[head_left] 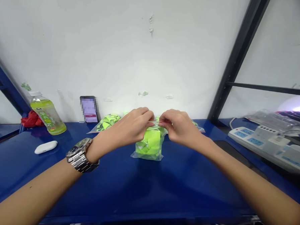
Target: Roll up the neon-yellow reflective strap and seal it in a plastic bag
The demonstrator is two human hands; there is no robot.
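Observation:
A clear plastic bag (pixel 149 146) filled with neon yellow-green pieces stands upright on the blue table (pixel 161 190), in the middle. My left hand (pixel 132 126), with a metal watch on its wrist, pinches the left part of the bag's top edge. My right hand (pixel 180 127) pinches the same top edge just to the right. The two hands almost touch above the bag. Behind them lies another clear bag of neon pieces (pixel 106 122), flat against the wall.
A bottle of green drink (pixel 47 114) leans at the back left, beside a red cloth (pixel 31 119). A small white case (pixel 46 147) lies on the table's left. A phone (pixel 89 109) stands against the wall. Power strips (pixel 264 142) and a black shelf post (pixel 233 59) are on the right.

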